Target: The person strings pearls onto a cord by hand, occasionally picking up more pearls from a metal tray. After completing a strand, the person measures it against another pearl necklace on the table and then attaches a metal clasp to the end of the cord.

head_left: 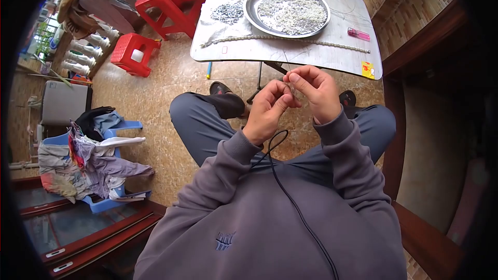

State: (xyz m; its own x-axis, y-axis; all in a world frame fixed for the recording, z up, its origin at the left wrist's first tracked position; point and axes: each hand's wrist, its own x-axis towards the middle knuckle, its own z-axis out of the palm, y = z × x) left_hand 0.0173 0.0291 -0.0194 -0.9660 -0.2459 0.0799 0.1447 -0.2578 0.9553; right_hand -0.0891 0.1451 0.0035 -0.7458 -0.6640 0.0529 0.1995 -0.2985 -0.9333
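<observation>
My left hand point(268, 111) is closed in a pinch, thumb against the bent index finger, above my lap. Just to its right and slightly higher, my right hand point(315, 92) pinches with thumb and forefinger. A faint thin thread point(286, 58) seems to run from the fingertips up past the table edge. Whatever sits between the left fingers is too small to make out. Beyond the hands, a round metal tray point(249, 16) holds many pearl-like beads point(293, 13). A strung strand of beads point(321, 44) lies along the front of the white table point(249, 53).
Piles of small dark and silvery pieces point(227, 14) lie left of the tray. A pink lighter point(358, 34) and a yellow sticker point(368, 69) are at the table's right. Red stools point(129, 52) stand left; clothes point(104, 161) cover a blue chair point(101, 206). A black cable point(295, 202) crosses my chest.
</observation>
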